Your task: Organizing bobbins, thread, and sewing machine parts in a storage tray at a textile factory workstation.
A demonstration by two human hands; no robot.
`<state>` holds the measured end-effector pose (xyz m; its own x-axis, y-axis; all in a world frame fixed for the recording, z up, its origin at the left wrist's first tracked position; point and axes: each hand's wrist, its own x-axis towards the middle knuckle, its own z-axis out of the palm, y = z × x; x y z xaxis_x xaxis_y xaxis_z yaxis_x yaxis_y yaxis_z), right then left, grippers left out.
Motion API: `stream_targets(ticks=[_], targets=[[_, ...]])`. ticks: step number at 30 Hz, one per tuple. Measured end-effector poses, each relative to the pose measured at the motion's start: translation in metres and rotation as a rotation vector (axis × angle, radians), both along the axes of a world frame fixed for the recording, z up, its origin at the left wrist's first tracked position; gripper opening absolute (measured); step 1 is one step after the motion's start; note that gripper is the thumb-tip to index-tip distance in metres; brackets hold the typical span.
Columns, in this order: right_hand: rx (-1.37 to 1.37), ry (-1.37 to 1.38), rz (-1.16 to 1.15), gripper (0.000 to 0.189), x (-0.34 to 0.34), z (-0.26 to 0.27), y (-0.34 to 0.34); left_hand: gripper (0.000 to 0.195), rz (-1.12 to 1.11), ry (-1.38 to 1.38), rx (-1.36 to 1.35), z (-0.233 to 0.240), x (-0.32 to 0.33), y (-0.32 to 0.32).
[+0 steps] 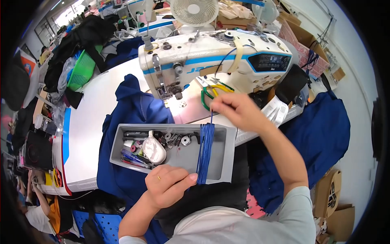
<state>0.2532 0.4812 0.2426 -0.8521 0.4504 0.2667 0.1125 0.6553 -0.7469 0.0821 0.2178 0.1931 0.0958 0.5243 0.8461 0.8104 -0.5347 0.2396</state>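
A grey plastic drawer tray point(227, 158) lies in front of me, with blue cord point(206, 149) wound around it in many turns near its right end. My left hand point(170, 184) grips the tray's near rim, its thumb tip beside the windings. Above the far rim, my right hand point(240, 111) pinches a strand of the cord, which runs down taut to the windings. Inside the tray are a white oval case point(154, 149), several pens point(134, 157), a metal bobbin point(185, 140) and small metal parts. Navy fabric point(128, 109) lies beneath and beyond the tray's left side.
A white sewing machine point(195, 55) stands behind the tray. Green-handled scissors point(204, 99) and yellow-handled snips point(222, 88) lie on its bed. More navy fabric point(317, 131) hangs at the right. A green basket point(81, 71) stands far left; another person's arm point(41, 198) shows lower left.
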Motion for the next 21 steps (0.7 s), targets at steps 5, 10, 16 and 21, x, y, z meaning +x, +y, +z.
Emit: stream_targets(ticks=[5, 10, 16, 21], targets=[[-0.164, -0.099, 0.025, 0.033, 0.031, -0.067, -0.082, 0.037, 0.055, -0.043, 0.03, 0.003, -0.003, 0.002], [-0.168, -0.154, 0.214, 0.012, 0.052, -0.017, -0.152, 0.037, 0.032, 0.039, -0.038, -0.007, 0.002, 0.013], [-0.162, -0.116, 0.21, 0.014, 0.062, 0.082, -0.097, 0.035, 0.012, 0.083, -0.093, -0.014, 0.008, 0.014], [-0.195, 0.031, 0.013, 0.019, 0.013, 0.043, -0.016, 0.036, -0.003, 0.016, -0.017, 0.001, 0.001, 0.008]])
